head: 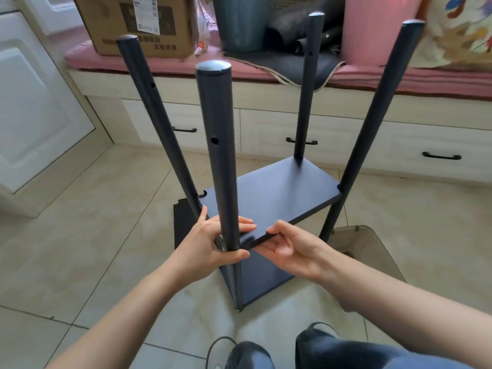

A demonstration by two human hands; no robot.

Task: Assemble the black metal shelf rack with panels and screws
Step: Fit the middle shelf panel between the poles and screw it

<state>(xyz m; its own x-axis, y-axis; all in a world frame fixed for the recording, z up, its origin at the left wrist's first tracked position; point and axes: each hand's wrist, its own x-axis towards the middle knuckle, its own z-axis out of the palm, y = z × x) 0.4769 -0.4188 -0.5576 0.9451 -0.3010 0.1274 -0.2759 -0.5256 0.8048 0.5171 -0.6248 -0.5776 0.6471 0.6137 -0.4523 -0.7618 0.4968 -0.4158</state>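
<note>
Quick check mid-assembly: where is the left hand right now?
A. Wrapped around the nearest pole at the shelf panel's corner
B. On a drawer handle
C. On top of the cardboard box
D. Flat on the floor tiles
A: the left hand curls round the nearest pole where it meets the shelf panel, while the right hand pinches the panel's front edge.

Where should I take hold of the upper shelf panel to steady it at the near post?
Probably grip the upper shelf panel by its near front edge, from the front, thumb above and fingers beneath, as the right hand does. That thin edge is exposed; the near post blocks its corner.
</note>
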